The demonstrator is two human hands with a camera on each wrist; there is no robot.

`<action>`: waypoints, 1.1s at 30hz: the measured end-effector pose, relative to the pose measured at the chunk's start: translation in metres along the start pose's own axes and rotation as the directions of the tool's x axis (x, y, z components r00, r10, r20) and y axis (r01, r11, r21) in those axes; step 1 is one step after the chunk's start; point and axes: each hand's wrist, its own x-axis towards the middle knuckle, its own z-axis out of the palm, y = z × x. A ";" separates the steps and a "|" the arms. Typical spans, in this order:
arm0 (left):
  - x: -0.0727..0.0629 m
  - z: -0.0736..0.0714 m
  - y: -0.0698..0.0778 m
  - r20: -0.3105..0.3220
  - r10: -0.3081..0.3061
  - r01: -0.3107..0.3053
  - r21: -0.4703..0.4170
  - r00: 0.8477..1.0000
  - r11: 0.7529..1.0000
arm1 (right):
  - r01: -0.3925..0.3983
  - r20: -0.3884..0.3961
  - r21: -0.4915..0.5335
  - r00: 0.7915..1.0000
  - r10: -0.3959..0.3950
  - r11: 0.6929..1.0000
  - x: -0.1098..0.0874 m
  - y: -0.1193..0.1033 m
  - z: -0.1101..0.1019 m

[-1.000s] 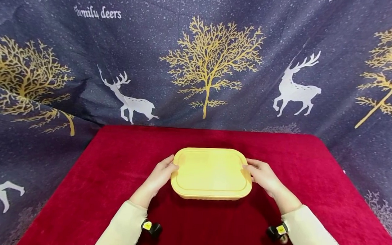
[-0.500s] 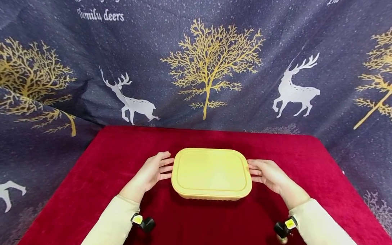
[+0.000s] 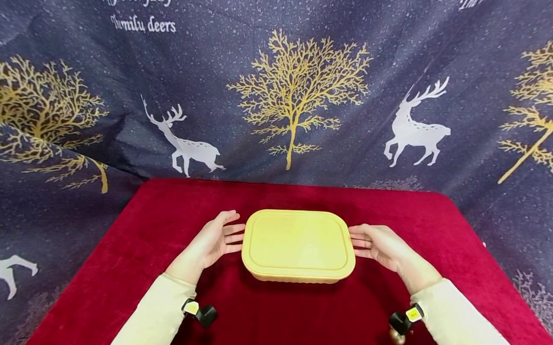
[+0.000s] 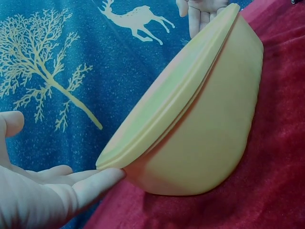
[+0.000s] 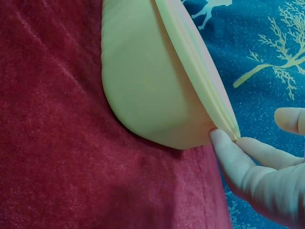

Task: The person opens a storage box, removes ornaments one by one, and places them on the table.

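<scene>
A yellow lidded container [image 3: 299,244], oblong with rounded corners, sits on the red cloth in the middle of the head view. Its flat lid [image 4: 157,102] overhangs the paler, tapering body [image 4: 205,124]. At the left end, my left hand [image 3: 210,244] has its fingers extended, fingertips [image 4: 112,176] right at the rim and thumb raised away. My right hand [image 3: 383,245] mirrors this at the other end, its fingertips [image 5: 220,138] just under the lid's edge and its thumb [image 5: 288,119] apart from the lid.
The container stands on a table covered in red velvet [image 3: 289,320]. A dark blue backdrop [image 3: 244,49] printed with deer and golden trees hangs behind and at the sides. Each wrist bears a strapped black camera. A small gold ball-like thing [image 3: 397,337] shows beneath the right one.
Both thumbs have lifted off the lid and the hands have drawn slightly outward, fingers straightening. The container has stayed in place.
</scene>
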 end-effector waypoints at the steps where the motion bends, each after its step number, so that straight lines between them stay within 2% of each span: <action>1: 0.000 0.000 0.001 0.001 0.001 -0.001 0.000 1.000 1.000 | 0.002 0.002 -0.003 1.000 -0.002 1.000 0.000 -0.001 0.000; 21: -0.009 0.007 0.005 -0.017 0.015 -0.015 0.007 1.000 1.000 | 0.047 -0.021 -0.068 0.999 -0.049 0.997 -0.007 -0.005 0.004; 29: -0.013 0.005 0.008 -0.029 0.058 -0.059 -0.022 0.998 0.998 | 0.078 -0.046 -0.126 0.995 -0.084 0.989 -0.012 -0.012 0.011; 33: -0.015 0.001 0.009 -0.032 0.071 -0.072 -0.040 0.997 0.997 | 0.097 -0.043 -0.112 0.994 -0.103 0.989 -0.012 -0.014 0.013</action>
